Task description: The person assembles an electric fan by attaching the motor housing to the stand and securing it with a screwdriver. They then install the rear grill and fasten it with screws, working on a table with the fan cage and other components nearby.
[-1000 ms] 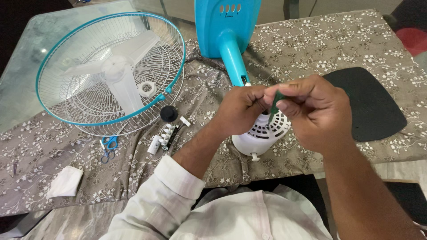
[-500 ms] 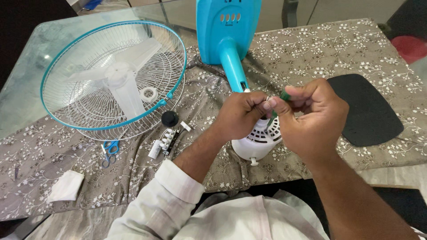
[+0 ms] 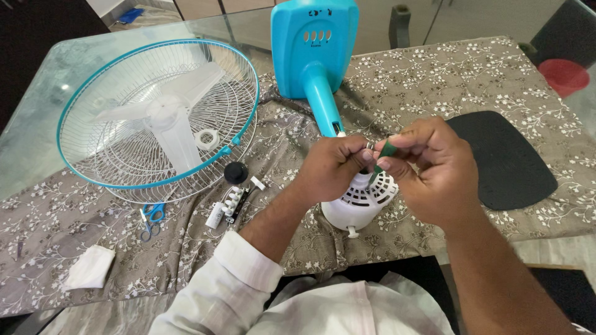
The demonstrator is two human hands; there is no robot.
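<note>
Far off to the left of the left hand, just a folded white cloth [image 3: 90, 267], small blue scissors [image 3: 151, 217] and a white switch block [image 3: 230, 203] lying loose on the floral tablecloth [image 3: 434, 74], with the fan guard and blades [image 3: 158, 118] up beyond them. Left hand [image 3: 335, 167] curled, fingertips pinching something tiny and metallic, too small to tell what. Touching it on the right, right hand [image 3: 434, 177] closed around a green-handled screwdriver [image 3: 382, 156], tip aimed down at the white motor housing [image 3: 360, 201] sitting right beneath both hands. Probably easy to fumble that tiny part here: could drop through the housing vents or vanish into the busy cloth pattern. Housing near the table edge too, so maybe knocked off. Black pad [image 3: 503, 161] further right.
</note>
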